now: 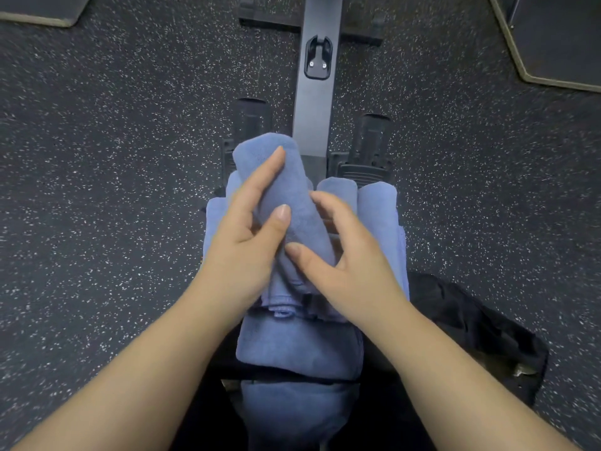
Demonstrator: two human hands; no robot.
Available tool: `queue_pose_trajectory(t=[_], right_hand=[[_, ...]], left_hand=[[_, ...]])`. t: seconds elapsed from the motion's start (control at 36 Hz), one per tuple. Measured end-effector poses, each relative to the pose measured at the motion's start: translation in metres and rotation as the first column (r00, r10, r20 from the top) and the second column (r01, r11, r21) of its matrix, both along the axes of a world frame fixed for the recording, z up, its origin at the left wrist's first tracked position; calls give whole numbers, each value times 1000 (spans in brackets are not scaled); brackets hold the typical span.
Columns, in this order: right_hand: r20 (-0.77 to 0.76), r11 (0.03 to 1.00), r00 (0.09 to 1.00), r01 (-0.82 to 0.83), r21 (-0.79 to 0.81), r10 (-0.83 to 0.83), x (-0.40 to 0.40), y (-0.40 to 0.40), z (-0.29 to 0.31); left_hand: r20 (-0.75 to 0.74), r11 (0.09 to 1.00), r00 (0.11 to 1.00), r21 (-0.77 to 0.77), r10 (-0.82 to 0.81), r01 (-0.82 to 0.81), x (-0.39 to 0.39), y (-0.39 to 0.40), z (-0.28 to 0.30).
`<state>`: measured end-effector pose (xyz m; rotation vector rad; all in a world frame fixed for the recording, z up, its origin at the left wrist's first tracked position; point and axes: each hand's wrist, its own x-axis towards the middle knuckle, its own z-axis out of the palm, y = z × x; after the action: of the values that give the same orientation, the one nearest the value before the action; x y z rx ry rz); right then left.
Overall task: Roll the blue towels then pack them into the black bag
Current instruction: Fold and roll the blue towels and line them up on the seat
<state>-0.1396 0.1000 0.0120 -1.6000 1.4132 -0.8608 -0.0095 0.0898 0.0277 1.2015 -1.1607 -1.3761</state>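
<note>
A rolled blue towel [286, 187] points away from me at the frame's centre. My left hand [250, 236] grips it from the left, fingers over the top and thumb on its near side. My right hand [344, 258] holds its near end from the right, thumb pressed on the cloth. Two more rolled blue towels [374, 216] lie side by side just to the right. A flat blue towel [299, 343] lies spread below my hands. The black bag [481, 330] lies crumpled on the floor at the right, partly hidden by my right forearm.
A grey metal bench beam [317, 92] runs away from me over the speckled dark rubber floor [113, 190]. Black foot pegs [372, 138] stand either side of it. Dark mats [559, 37] lie in the far corners.
</note>
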Motion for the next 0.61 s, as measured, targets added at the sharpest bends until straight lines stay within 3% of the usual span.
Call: queue_pose_trajectory(t=[0.14,0.22,0.33,0.47,0.61], right_hand=[[41,1000,999,-21,-2,21,6,3,2],[55,1000,999,-1,-25,3,10,4,1],[25,994,997,75,-75,-73,16,4,-1],[-44,963,971,225,-150,-234,23,0,0],[-154,978,966,200,-53,-206,37,0,-2]], left_hand=[[-58,1000,998,2,-11,12,9,-2,-5],[-18,1000,999,-9,-27,27,11,-3,-5],[160,996,984,-32,-81,87,16,-6,-6],[491,994,869,-113,62,-7,31,-12,-12],[656,995,753,45,42,-94,46,-13,-28]])
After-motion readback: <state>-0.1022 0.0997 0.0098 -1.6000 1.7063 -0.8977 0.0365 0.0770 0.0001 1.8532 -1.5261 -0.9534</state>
